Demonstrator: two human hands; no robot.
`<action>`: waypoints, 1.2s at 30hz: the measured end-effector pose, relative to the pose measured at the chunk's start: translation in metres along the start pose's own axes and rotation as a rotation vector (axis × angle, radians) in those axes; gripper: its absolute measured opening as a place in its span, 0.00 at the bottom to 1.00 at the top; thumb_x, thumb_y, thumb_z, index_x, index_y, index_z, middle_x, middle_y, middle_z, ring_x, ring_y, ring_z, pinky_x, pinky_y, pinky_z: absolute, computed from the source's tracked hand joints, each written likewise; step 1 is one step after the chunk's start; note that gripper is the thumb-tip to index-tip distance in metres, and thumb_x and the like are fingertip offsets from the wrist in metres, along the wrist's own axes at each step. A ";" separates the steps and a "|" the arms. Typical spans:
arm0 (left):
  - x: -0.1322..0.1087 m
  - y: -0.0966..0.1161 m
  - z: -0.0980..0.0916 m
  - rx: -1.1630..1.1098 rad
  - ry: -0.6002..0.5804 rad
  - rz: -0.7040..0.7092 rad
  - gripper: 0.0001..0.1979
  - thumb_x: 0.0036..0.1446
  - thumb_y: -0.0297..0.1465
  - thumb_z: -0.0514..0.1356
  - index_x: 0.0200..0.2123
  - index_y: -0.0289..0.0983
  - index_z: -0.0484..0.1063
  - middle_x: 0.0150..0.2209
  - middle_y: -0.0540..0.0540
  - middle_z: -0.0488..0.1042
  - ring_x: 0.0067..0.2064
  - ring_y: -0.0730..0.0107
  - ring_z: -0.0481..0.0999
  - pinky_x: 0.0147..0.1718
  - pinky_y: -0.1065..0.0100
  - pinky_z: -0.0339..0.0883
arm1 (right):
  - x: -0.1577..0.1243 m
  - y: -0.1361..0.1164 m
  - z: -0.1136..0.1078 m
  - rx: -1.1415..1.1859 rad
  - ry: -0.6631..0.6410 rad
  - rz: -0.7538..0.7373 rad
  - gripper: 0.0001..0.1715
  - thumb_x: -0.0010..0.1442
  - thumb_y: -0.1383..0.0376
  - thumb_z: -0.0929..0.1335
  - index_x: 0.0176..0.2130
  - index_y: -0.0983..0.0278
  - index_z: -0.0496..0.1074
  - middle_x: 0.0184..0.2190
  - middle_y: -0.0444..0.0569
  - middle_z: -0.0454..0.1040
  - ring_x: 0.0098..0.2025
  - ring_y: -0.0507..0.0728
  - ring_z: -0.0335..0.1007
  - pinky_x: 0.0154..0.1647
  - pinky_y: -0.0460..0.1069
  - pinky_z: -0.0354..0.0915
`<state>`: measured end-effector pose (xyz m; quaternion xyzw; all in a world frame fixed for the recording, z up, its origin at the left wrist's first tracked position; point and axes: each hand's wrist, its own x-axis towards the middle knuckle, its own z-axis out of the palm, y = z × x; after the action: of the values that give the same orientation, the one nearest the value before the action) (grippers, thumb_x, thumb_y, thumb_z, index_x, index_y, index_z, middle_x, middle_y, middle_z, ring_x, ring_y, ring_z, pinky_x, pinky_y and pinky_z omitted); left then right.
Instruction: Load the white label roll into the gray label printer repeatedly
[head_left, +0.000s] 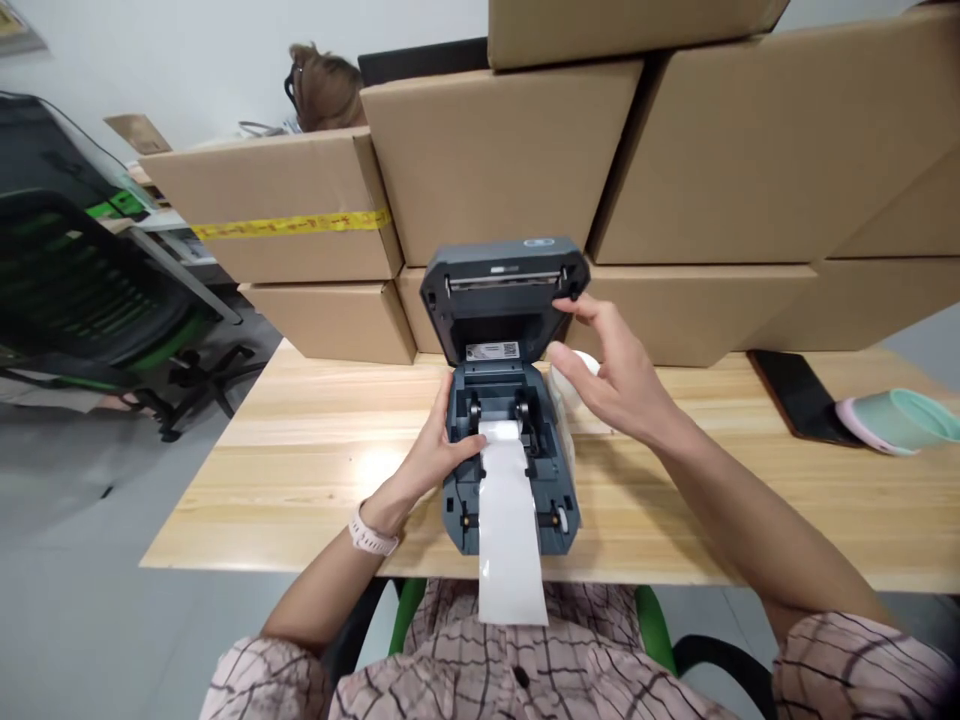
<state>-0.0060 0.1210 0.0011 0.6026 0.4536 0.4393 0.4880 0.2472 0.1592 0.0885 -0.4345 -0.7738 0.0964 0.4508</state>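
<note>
A dark grey label printer (559, 470) stands on the wooden table with its lid (442, 275) raised. A white label roll (501, 430) sits between the holders inside, and its strip (511, 540) runs out over the printer's front edge. My left hand (439, 440) is wrapped round the printer's left side, its thumb reaching in beside the roll. At the lid's right edge, my right hand (619, 370) holds on with the fingers, while the thumb is apart below. Behind that hand is a white round object (589, 362), partly hidden, beside the printer.
Stacked cardboard boxes (502, 160) wall off the table's (300, 480) back edge. A dark phone (795, 390) lies at the right, with a green cup (896, 420) tipped against its end. An office chair (97, 290) stands left; a person's head (330, 90) shows behind the boxes.
</note>
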 end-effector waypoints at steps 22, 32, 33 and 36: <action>-0.004 0.005 -0.016 -0.057 -0.074 -0.098 0.52 0.49 0.23 0.61 0.76 0.36 0.42 0.73 0.36 0.59 0.69 0.53 0.66 0.64 0.58 0.64 | 0.023 -0.033 0.052 -0.490 -1.211 -0.320 0.20 0.64 0.77 0.61 0.51 0.67 0.74 0.42 0.58 0.82 0.44 0.66 0.79 0.41 0.54 0.65; -0.007 0.006 -0.016 -0.028 -0.064 -0.070 0.49 0.53 0.23 0.60 0.76 0.40 0.44 0.75 0.41 0.53 0.70 0.54 0.65 0.67 0.59 0.62 | 0.030 -0.006 0.020 0.272 -1.167 -0.220 0.31 0.61 0.68 0.69 0.62 0.60 0.67 0.51 0.50 0.78 0.49 0.58 0.76 0.48 0.51 0.70; -0.008 0.007 -0.016 -0.026 -0.061 -0.071 0.48 0.54 0.23 0.60 0.76 0.40 0.44 0.75 0.41 0.53 0.71 0.54 0.64 0.68 0.59 0.60 | 0.029 -0.003 0.005 0.367 -1.092 -0.198 0.31 0.60 0.67 0.70 0.62 0.59 0.68 0.50 0.49 0.78 0.48 0.56 0.76 0.47 0.49 0.70; -0.010 0.010 -0.015 -0.017 -0.062 -0.078 0.46 0.57 0.25 0.60 0.76 0.41 0.44 0.76 0.43 0.52 0.72 0.54 0.61 0.69 0.59 0.58 | 0.014 0.014 -0.047 0.448 -0.794 -0.120 0.29 0.59 0.66 0.72 0.59 0.52 0.70 0.50 0.46 0.77 0.50 0.56 0.76 0.48 0.50 0.71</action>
<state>-0.0215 0.1125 0.0122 0.5938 0.4575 0.4048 0.5237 0.2889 0.1674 0.1163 -0.2103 -0.8703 0.3942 0.2072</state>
